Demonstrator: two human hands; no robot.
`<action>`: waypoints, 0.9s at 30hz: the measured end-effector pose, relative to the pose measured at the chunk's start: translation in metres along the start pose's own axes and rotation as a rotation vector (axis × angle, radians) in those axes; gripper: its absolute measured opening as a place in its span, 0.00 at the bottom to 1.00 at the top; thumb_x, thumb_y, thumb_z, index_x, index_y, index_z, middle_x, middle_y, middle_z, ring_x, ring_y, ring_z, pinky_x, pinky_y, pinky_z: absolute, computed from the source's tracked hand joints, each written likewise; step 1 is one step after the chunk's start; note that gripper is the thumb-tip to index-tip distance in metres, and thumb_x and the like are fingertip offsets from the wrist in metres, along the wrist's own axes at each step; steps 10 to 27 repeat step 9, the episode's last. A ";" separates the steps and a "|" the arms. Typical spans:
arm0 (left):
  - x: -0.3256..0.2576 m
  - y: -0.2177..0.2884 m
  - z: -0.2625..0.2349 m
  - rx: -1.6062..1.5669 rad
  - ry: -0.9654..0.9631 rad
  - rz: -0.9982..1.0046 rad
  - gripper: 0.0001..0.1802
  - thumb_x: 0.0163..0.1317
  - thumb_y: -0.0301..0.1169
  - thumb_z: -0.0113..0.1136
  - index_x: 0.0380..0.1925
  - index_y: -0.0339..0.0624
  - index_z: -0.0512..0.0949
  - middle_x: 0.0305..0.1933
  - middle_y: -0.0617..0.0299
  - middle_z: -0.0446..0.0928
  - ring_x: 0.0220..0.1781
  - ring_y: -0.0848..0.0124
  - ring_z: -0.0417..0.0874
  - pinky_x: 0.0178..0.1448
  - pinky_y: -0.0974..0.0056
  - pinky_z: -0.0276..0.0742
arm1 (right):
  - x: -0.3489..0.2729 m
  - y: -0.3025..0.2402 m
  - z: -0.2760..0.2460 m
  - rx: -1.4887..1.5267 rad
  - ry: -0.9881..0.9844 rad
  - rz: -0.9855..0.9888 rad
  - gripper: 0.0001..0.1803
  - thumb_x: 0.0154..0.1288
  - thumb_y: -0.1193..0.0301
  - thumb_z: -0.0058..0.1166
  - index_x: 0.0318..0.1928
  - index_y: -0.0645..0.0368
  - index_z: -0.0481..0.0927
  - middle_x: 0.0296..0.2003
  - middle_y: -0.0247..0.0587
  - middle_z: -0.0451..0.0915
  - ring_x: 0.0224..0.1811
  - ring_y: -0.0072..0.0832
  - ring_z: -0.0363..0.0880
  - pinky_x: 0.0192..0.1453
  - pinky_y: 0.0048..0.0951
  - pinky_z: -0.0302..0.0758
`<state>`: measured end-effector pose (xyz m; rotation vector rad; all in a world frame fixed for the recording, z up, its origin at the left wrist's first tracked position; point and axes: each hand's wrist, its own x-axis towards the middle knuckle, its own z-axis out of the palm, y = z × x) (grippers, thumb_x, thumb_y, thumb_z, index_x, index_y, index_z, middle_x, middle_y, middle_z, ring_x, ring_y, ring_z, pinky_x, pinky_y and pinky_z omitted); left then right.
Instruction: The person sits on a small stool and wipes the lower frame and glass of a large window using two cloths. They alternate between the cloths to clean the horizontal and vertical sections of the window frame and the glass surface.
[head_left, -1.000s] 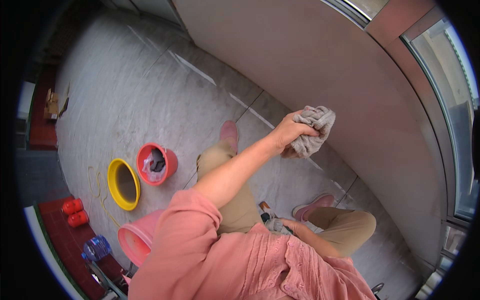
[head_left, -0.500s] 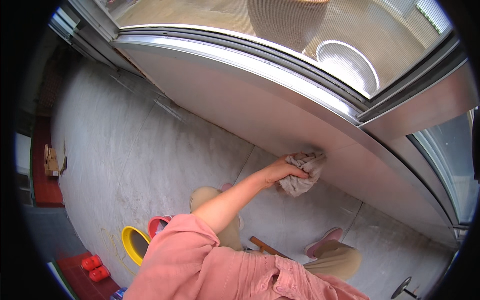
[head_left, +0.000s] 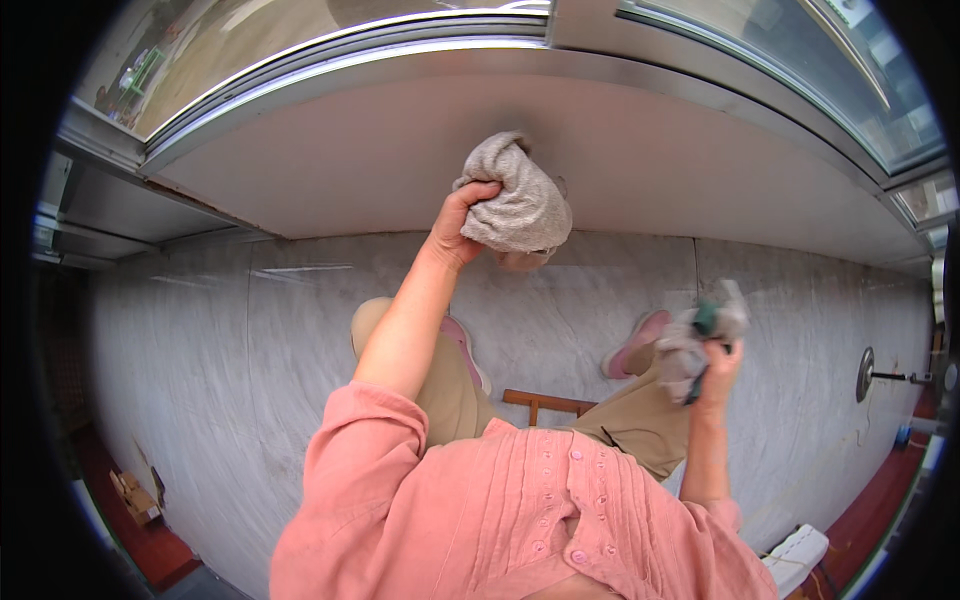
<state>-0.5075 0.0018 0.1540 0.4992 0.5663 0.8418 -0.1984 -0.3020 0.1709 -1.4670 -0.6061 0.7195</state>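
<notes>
My left hand (head_left: 462, 218) is raised and clenched on a bunched grey cloth (head_left: 517, 203), which it presses against the pale wall panel (head_left: 330, 170) just below the metal window frame (head_left: 330, 62). My right hand (head_left: 716, 368) is lower, beside my right knee, and grips a crumpled grey rag (head_left: 692, 340) with a green bit showing in it. What the green bit is cannot be made out. My pink sleeves and beige trousers fill the lower middle.
A wooden stool (head_left: 545, 403) shows between my legs, with pink shoes (head_left: 640, 335) on the grey marble floor (head_left: 200, 350). A round metal fitting (head_left: 866, 375) sits at right, a white object (head_left: 800, 552) at lower right, a small cardboard box (head_left: 135, 495) at lower left. Window glass (head_left: 780, 60) runs above.
My left hand has carried the grey cloth along the wall panel under the window. My right hand with its rag has come into view. The coloured buckets have dropped out of view.
</notes>
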 end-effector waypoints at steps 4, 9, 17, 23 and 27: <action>0.000 0.003 0.002 -0.026 -0.045 -0.062 0.19 0.63 0.30 0.64 0.55 0.38 0.81 0.54 0.56 0.86 0.57 0.60 0.86 0.66 0.53 0.82 | -0.025 0.035 -0.142 0.402 0.427 0.108 0.16 0.78 0.64 0.43 0.45 0.61 0.82 0.35 0.36 0.84 0.36 0.31 0.86 0.41 0.35 0.83; 0.007 0.022 0.002 0.059 -0.160 -0.145 0.36 0.57 0.24 0.62 0.70 0.36 0.72 0.69 0.53 0.78 0.73 0.56 0.77 0.80 0.52 0.68 | -0.165 0.182 -0.153 0.655 0.643 0.534 0.11 0.73 0.66 0.54 0.45 0.61 0.82 0.35 0.40 0.86 0.33 0.31 0.86 0.39 0.34 0.84; 0.007 0.022 0.002 0.059 -0.160 -0.145 0.36 0.57 0.24 0.62 0.70 0.36 0.72 0.69 0.53 0.78 0.73 0.56 0.77 0.80 0.52 0.68 | -0.165 0.182 -0.153 0.655 0.643 0.534 0.11 0.73 0.66 0.54 0.45 0.61 0.82 0.35 0.40 0.86 0.33 0.31 0.86 0.39 0.34 0.84; 0.007 0.022 0.002 0.059 -0.160 -0.145 0.36 0.57 0.24 0.62 0.70 0.36 0.72 0.69 0.53 0.78 0.73 0.56 0.77 0.80 0.52 0.68 | -0.165 0.182 -0.153 0.655 0.643 0.534 0.11 0.73 0.66 0.54 0.45 0.61 0.82 0.35 0.40 0.86 0.33 0.31 0.86 0.39 0.34 0.84; 0.007 0.022 0.002 0.059 -0.160 -0.145 0.36 0.57 0.24 0.62 0.70 0.36 0.72 0.69 0.53 0.78 0.73 0.56 0.77 0.80 0.52 0.68 | -0.165 0.182 -0.153 0.655 0.643 0.534 0.11 0.73 0.66 0.54 0.45 0.61 0.82 0.35 0.40 0.86 0.33 0.31 0.86 0.39 0.34 0.84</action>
